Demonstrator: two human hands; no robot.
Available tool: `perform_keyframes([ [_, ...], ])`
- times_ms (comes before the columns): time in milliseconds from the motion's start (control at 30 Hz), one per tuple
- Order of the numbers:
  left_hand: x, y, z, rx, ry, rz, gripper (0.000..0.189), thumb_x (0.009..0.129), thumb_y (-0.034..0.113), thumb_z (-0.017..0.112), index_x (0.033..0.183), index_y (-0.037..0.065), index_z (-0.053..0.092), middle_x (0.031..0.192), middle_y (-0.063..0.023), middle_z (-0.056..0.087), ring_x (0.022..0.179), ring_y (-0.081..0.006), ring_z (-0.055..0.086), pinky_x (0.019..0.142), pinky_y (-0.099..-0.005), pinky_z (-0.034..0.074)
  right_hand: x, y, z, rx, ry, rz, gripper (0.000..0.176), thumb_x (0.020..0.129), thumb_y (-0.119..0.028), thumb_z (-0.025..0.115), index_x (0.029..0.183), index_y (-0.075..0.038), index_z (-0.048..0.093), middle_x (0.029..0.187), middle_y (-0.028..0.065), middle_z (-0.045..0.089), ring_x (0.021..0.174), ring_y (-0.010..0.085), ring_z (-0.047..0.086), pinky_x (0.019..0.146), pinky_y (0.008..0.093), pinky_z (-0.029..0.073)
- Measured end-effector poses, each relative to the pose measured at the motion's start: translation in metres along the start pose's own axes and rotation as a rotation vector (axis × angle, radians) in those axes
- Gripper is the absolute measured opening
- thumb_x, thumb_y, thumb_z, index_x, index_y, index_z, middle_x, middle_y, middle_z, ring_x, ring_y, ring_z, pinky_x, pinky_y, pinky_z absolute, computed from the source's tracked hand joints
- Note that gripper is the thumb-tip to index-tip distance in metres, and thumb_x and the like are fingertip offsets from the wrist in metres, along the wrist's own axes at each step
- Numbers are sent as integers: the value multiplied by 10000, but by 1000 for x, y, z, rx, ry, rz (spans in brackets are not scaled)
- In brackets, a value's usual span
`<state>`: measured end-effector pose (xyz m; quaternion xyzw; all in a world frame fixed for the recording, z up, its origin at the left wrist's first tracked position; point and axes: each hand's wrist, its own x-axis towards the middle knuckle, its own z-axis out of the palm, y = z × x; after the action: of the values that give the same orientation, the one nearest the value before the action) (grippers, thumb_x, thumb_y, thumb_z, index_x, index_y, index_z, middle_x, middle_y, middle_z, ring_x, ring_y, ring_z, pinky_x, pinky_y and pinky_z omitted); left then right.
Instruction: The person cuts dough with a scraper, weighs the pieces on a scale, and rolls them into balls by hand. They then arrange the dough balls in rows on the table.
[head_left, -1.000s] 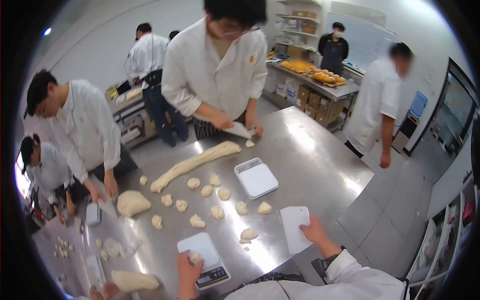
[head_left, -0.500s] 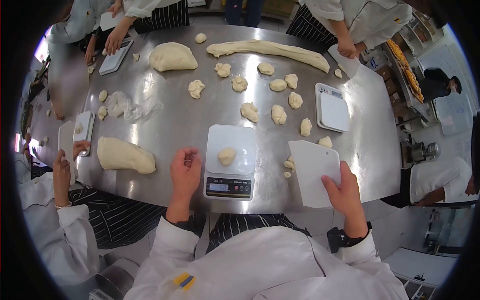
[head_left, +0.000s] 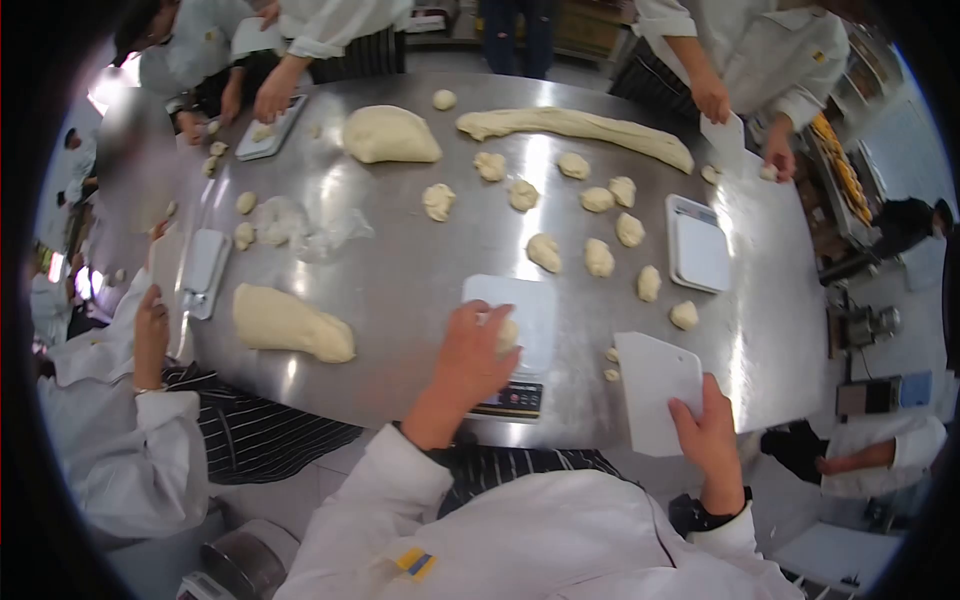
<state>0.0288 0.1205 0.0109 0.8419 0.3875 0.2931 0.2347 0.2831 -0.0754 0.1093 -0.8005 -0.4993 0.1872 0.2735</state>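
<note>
Currently at the scale (head_left: 538,305): left hand (head_left: 468,362) is at the dough piece (head_left: 509,334) on top, grip part-curled round it, can't tell if firmly closed. Right hand (head_left: 706,428) grips the white scraper (head_left: 656,398), closed; a clean dough lift calls for snug left fingertips.

The table (head_left: 400,260) is topped in smooth, glossy metal, by which bright streaks of light are thrown back, while a pale, matt, softly lumpy surface is shown by the dough pieces (head_left: 543,252). The scraper (head_left: 655,395) is seen to be made of flat, smooth white plastic, and the white jacket (head_left: 560,530) is cut from matt cloth, softly creased at the sleeves.
</note>
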Motion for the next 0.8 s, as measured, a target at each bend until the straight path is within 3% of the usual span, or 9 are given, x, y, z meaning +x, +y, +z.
perform_keyframes([
  [33, 1, 4, 2, 79, -104, -29, 563, 729, 197, 748, 1253, 101, 564, 1181, -194, 496, 1100, -376, 489, 928, -432, 455, -2, 3, 4, 19, 9, -3, 262, 816, -82, 628, 1036, 14, 524, 813, 244, 644, 778, 450, 633, 661, 446, 501],
  [100, 9, 15, 2, 164, -308, -78, 545, 754, 258, 720, 1262, 123, 576, 1203, -191, 498, 1116, -360, 487, 894, -435, 486, -2, -6, 3, 74, -19, 30, 228, 808, -41, 606, 1009, 29, 525, 821, 230, 649, 768, 389, 664, 677, 402, 507],
  [367, 19, 1, 23, 168, -381, -117, 300, 742, 97, 627, 1040, 64, 629, 1041, -151, 523, 1037, -331, 500, 794, -414, 509, -3, 14, 23, -41, -42, -39, 296, 764, -11, 611, 1041, 36, 518, 860, 217, 647, 789, 369, 653, 730, 417, 510],
  [433, 16, 7, 12, -58, -125, -133, 252, 741, 57, 592, 992, 40, 617, 1022, -137, 535, 1005, -309, 520, 788, -403, 507, 7, 11, 21, -29, -50, -63, 303, 759, -20, 620, 1041, 32, 521, 863, 225, 651, 803, 402, 654, 732, 437, 510],
  [500, 13, 12, -9, -182, 30, -135, 233, 746, 50, 577, 977, 36, 607, 1004, -136, 549, 968, -288, 546, 774, -388, 507, 11, -17, 14, -218, -257, 172, 606, 824, -233, 646, 1297, 103, 468, 1118, 364, 589, 1088, 480, 563, 905, 473, 463],
  [533, 9, 10, -19, -304, 171, -126, 215, 750, 44, 563, 962, 32, 597, 986, -134, 562, 932, -268, 573, 759, -373, 508, 15, -21, 16, -205, -283, 174, 578, 840, -211, 633, 1289, 112, 467, 1099, 376, 588, 1078, 497, 560, 893, 483, 462],
  [667, -22, -39, -33, -600, 91, -405, 187, 784, 95, 559, 965, 52, 575, 951, -133, 597, 858, -245, 611, 688, -356, 507, 27, -15, 30, -250, -305, 129, 596, 847, -221, 632, 1304, 115, 448, 1115, 388, 573, 1096, 509, 542, 904, 484, 455],
  [733, -44, -64, -37, -1347, -7, -790, 211, 860, 190, 554, 1042, 83, 551, 940, -111, 616, 795, -211, 625, 582, -326, 493, 27, -8, 40, -289, -208, 53, 421, 799, -195, 652, 1113, 79, 603, 1009, 314, 632, 1008, 499, 573, 848, 492, 471],
  [800, -58, -69, -38, -1442, 67, -856, 244, 892, 239, 536, 1079, 83, 534, 944, -99, 615, 779, -203, 623, 540, -306, 478, 31, 10, 51, -221, -201, -21, 350, 775, -114, 638, 1075, 51, 565, 937, 274, 647, 922, 464, 614, 789, 475, 490],
])
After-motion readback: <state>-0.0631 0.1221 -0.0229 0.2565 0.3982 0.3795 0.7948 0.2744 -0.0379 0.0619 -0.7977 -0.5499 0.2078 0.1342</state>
